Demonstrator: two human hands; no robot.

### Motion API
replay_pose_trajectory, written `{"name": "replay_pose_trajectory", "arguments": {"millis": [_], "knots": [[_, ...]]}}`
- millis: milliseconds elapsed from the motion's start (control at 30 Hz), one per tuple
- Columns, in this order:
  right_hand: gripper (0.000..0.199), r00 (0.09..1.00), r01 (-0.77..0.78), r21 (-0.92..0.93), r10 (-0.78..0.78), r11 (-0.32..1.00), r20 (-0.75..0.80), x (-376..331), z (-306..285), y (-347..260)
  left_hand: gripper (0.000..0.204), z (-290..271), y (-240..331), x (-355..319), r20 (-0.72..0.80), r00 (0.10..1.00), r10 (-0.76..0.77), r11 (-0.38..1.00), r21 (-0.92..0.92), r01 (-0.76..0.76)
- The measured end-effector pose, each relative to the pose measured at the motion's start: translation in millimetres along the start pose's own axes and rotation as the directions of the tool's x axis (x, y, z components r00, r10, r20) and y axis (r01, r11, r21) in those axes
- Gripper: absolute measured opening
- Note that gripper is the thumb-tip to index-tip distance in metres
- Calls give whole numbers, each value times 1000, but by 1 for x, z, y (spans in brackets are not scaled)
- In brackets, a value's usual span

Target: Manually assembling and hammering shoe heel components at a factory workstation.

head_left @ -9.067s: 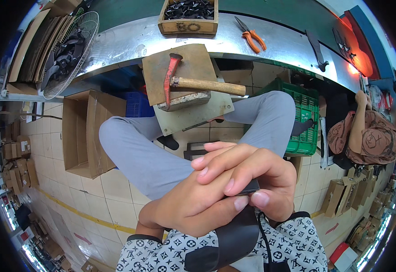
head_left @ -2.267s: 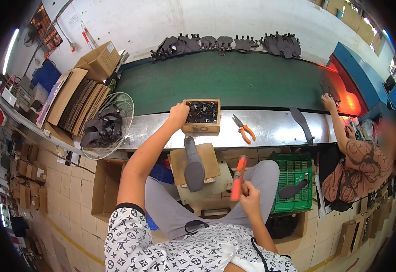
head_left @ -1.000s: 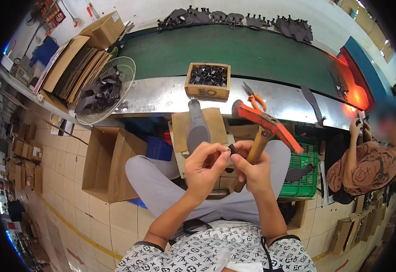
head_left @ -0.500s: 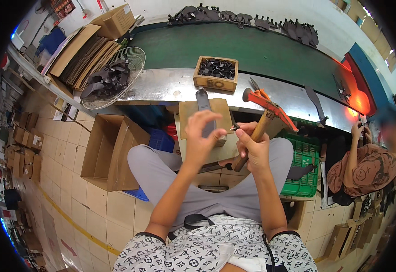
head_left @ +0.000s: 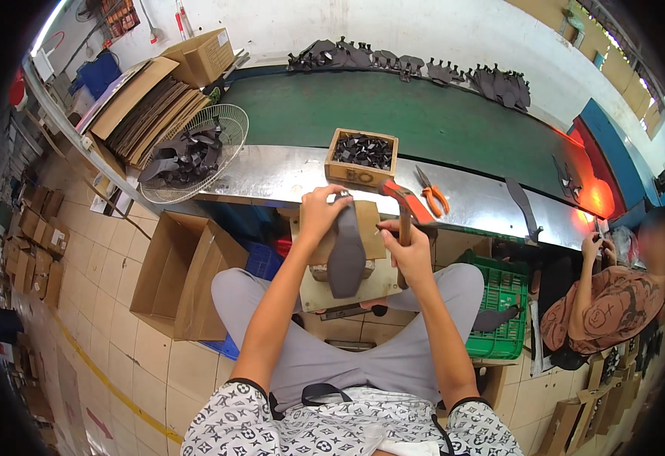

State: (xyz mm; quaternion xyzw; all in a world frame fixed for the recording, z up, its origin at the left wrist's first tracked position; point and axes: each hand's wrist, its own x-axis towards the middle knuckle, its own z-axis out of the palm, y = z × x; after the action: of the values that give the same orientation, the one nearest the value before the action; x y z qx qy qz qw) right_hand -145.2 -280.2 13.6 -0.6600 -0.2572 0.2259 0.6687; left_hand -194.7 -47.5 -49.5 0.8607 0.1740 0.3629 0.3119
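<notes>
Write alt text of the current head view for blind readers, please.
Left hand touches the far end of a dark-grey sole-shaped piece; right hand grips a red-headed, wooden-handled hammer. Beyond, a wooden box of small black pieces sits on a metal counter.

We logged a dark-grey sole (head_left: pixel 346 262), red-and-brown hammer (head_left: pixel 406 204), orange-and-silver pliers (head_left: pixel 429 188). We tagged the belt (head_left: pixel 309 106) green, crate (head_left: pixel 499 267) green, bin (head_left: pixel 264 262) blue, wooden box (head_left: pixel 359 174) tan, its bits (head_left: pixel 363 150) black. We had trousers (head_left: pixel 355 365) plain grey, shirt (head_left: pixel 317 429) white with black repeating motifs, co-worker's top (head_left: pixel 606 308) brown, dark-printed.
</notes>
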Motion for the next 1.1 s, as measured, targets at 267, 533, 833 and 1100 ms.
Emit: {"name": "replay_pose_trajectory", "arguments": {"millis": [267, 533, 833, 1100], "knots": [[22, 982, -17, -61, 28, 998, 185, 56, 18, 14, 26, -3, 10, -32, 96, 994, -46, 997, -61, 52], [19, 948, 238, -303, -152, 923, 281, 79, 22, 27, 24, -4, 10, -35, 39, 995, 91, 996, -5, -91], [18, 866, 499, -507, -388, 703, 315, 60, 33, 9, 28, -7, 7, -29, 122, 992, 32, 946, -325, 9], [25, 995, -51, -146, 63, 988, 78, -21, 28, -50, 26, -10, 11, -25, 224, 970, -98, 852, -484, 198]]}}
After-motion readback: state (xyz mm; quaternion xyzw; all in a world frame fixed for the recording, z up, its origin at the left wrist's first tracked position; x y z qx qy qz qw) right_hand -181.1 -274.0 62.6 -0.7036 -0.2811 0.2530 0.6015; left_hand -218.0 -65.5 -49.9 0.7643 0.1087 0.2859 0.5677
